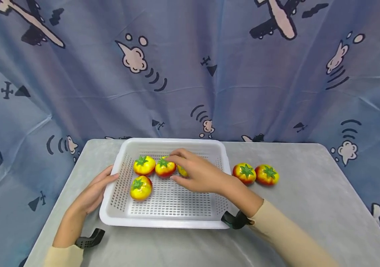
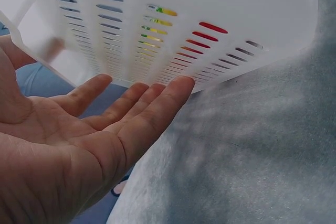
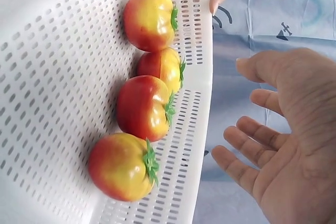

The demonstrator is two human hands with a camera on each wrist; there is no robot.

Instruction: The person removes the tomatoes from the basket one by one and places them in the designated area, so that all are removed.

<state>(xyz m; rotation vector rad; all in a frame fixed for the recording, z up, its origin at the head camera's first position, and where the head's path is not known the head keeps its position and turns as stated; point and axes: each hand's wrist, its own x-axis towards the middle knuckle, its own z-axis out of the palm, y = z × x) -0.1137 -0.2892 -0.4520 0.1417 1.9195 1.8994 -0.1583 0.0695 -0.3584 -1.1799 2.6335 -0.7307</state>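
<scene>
Around the white basket we see a grey table, two loose fruits just beyond its right wall, and a curtain behind. Our right hand, spread and empty, partly covers one of four fruits inside; our left hand pinches the basket's rim. Green tops face upward; the basket's long axis runs left-right.
</scene>
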